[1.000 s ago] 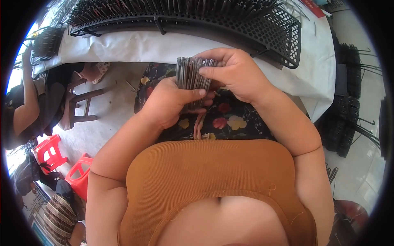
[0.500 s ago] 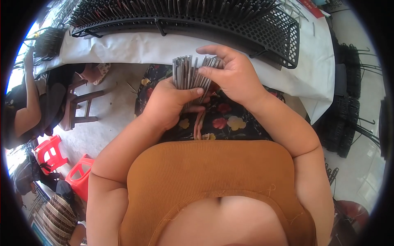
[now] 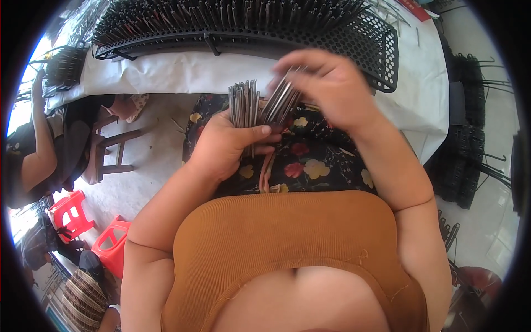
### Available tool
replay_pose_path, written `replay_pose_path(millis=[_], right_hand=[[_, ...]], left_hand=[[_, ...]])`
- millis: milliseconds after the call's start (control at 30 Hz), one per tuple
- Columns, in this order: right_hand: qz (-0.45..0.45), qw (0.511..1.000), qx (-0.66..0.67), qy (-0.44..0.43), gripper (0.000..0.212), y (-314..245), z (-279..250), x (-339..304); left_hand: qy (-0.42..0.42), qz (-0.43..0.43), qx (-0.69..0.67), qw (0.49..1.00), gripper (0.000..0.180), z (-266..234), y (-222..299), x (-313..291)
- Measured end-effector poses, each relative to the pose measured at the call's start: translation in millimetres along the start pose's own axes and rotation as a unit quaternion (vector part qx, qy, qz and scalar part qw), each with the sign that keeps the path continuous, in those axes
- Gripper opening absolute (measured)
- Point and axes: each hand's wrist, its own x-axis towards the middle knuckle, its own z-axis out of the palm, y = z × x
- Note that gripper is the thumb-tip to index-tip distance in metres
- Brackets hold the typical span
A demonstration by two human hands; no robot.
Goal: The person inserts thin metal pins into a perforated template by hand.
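Below the table edge my left hand (image 3: pixel 215 145) grips a bundle of thin grey metal rods (image 3: pixel 242 106), its thumb pressed across their lower part. A second cluster of rods (image 3: pixel 282 104) leans to the right, its lower ends by my left fingertips. My right hand (image 3: pixel 337 91) is closed at the upper ends of this leaning cluster; its fingers are partly blurred. Between the two clusters a V-shaped gap shows. Both hands are above a dark floral cloth (image 3: pixel 301 160) over my lap.
On the white-covered table (image 3: pixel 182 69) stands a long black perforated rack (image 3: pixel 384 55) packed with upright dark rods (image 3: pixel 232 16). To the left, a person (image 3: pixel 41 149) sits near a wooden stool (image 3: pixel 113 144) and red plastic stools (image 3: pixel 113 243). Black bundles with hooks (image 3: pixel 462 160) are at the right.
My right hand has moved up and right, and the right-hand rods tilt more, widening the gap between clusters. My left hand keeps its bundle, almost in place.
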Motion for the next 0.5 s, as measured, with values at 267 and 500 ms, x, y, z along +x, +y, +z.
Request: replay_pose_path(millis=[267, 500], right_hand=[[-0.328, 0.897, -0.173, 0.241, 0.017, -16, -54, 20], [-0.358, 0.893, -0.182, 0.202, 0.018, -16, -49, 18]], left_hand=[[0.014, -0.021, 0.012, 1.0, 0.015, -9, -4, 9], [0.021, -0.022, 0.002, 1.0, 0.014, -5, -5, 8]])
